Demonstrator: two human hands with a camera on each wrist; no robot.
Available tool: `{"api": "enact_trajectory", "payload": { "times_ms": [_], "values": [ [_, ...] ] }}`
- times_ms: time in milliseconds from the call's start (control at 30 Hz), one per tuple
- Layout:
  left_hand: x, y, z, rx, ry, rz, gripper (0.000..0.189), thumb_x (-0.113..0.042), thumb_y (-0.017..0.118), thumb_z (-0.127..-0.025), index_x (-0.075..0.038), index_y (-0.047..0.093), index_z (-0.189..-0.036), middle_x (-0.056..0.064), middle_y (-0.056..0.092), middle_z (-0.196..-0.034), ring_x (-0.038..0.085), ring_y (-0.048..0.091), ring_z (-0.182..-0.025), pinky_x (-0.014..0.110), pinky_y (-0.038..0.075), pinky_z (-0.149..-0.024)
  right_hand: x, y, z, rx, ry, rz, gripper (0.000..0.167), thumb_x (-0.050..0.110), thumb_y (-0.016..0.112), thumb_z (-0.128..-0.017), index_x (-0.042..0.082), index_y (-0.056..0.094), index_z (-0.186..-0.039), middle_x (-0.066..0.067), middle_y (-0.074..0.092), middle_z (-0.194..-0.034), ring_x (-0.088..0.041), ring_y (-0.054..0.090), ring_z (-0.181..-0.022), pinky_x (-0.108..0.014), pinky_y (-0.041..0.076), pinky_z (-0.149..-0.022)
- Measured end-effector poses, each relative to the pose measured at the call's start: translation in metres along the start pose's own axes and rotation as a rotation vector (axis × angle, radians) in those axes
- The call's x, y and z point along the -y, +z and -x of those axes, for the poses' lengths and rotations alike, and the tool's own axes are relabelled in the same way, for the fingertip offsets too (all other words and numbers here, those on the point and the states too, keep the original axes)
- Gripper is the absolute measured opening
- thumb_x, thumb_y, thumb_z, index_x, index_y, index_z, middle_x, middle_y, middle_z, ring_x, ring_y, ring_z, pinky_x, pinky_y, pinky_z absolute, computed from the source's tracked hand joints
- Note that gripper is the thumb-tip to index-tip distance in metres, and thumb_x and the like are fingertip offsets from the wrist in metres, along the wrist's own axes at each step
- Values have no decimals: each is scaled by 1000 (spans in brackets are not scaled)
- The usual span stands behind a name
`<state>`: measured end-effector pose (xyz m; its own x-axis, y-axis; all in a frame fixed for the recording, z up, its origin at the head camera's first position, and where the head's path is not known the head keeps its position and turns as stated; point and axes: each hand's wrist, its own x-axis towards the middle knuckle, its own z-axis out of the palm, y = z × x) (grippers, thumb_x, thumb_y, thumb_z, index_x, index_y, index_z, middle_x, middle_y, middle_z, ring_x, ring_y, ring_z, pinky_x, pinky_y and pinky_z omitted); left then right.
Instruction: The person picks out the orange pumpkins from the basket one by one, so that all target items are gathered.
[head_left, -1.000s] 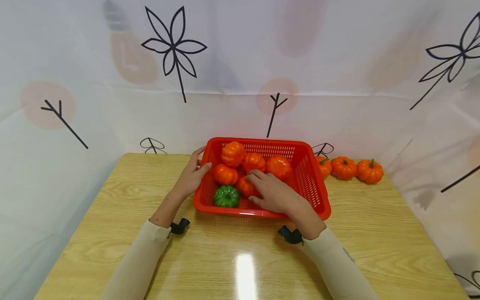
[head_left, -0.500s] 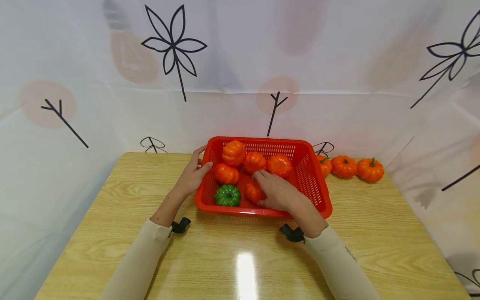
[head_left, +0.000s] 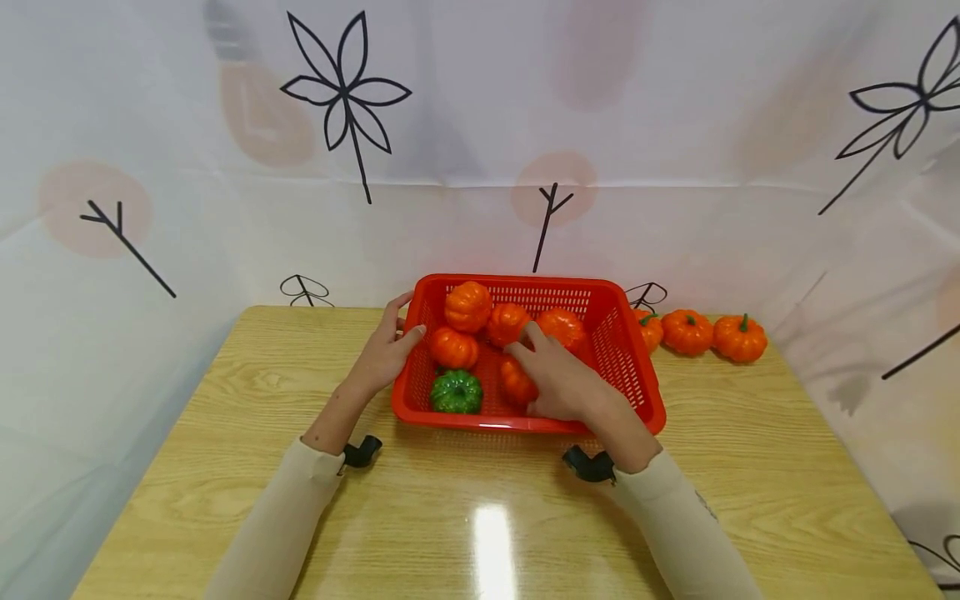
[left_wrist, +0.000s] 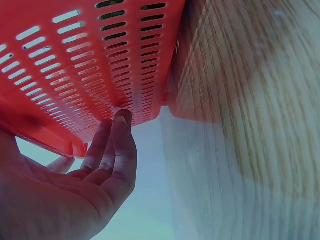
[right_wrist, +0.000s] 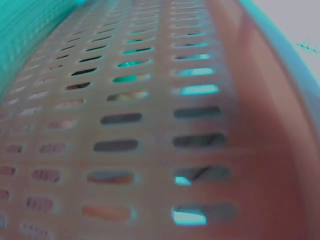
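One orange pumpkin (head_left: 515, 382) within curled right grip (head_left: 564, 380).

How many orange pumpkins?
8. In the red basket: back left pumpkin, middle left pumpkin, back middle pumpkin, back right pumpkin, pumpkin at the right hand. On the table, right of the basket: left pumpkin, middle pumpkin, right pumpkin. Others may be hidden.

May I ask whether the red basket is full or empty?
Partly full: the red basket holds five orange pumpkins and one green pumpkin, its floor partly bare.
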<state>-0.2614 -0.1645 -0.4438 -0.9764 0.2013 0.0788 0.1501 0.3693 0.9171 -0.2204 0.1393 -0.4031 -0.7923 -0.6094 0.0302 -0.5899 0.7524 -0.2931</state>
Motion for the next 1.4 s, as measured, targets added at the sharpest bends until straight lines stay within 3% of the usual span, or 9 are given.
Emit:
{"api": "enact_trajectory", "payload": {
  "times_ms": [133,367,500,633,900,1167,1267,1400],
  "values": [
    [-1,1,1,0,-5,-3,67,-26,52,-110,-21,21,-169,22,55,-120,36,69,-99,43,66,-78,-4,-2,3,-29,3,-57,72,6,90,-76,8,57,-140,-11,46,-127,-27,56,-104,-40,58,-92],
    [-1,0,1,-2,-14,-18,67,-27,53,-110,-21,21,-169,21,56,-121,35,68,-101,44,66,-81,-8,-5,10,-97,3,-138,77,16,92,-81,12,49,-145,-9,54,-132,-28,62,-113,-51,56,-104],
    [0,-1,2,-5,-21,-16,67,-27,53,-110,-22,22,-169,21,55,-120,34,68,-101,44,66,-80,-10,-5,13,-145,-26,-147,86,23,93,-82,14,47,-154,-9,52,-139,-29,60,-120,-52,55,-105],
    [1,-1,2,-3,-28,-18,66,-28,53,-110,-24,22,-169,20,55,-120,33,68,-99,43,66,-79,-13,-7,17,-190,-60,-166,83,27,94,-82,19,52,-153,-8,52,-141,-29,58,-122,-51,56,-104],
    [-1,0,3,3,-13,-23,66,-28,52,-110,-23,21,-169,21,56,-121,34,68,-100,43,66,-80,-25,-7,32,-288,-53,-240,80,23,95,-79,9,48,-142,-7,56,-138,-25,59,-122,-50,55,-105],
    [1,0,2,-1,-12,-22,66,-28,52,-111,-24,22,-169,21,56,-121,33,67,-99,42,66,-79,-34,-9,47,-343,-39,-285,89,18,94,-79,3,37,-146,-12,50,-139,-27,55,-124,-51,53,-106],
    [0,1,3,-1,-16,-17,66,-27,53,-110,-24,22,-169,20,56,-121,34,67,-99,43,66,-79,-37,-10,50,-391,-71,-282,90,14,94,-78,3,37,-148,-12,48,-142,-26,53,-126,-48,53,-105],
    [-2,1,3,-1,-18,-13,66,-27,53,-110,-24,22,-168,20,56,-121,34,68,-100,43,66,-79,-42,-10,53,-455,-108,-254,89,15,95,-76,3,42,-146,-11,49,-143,-24,52,-127,-33,48,-107]
  ]
}}
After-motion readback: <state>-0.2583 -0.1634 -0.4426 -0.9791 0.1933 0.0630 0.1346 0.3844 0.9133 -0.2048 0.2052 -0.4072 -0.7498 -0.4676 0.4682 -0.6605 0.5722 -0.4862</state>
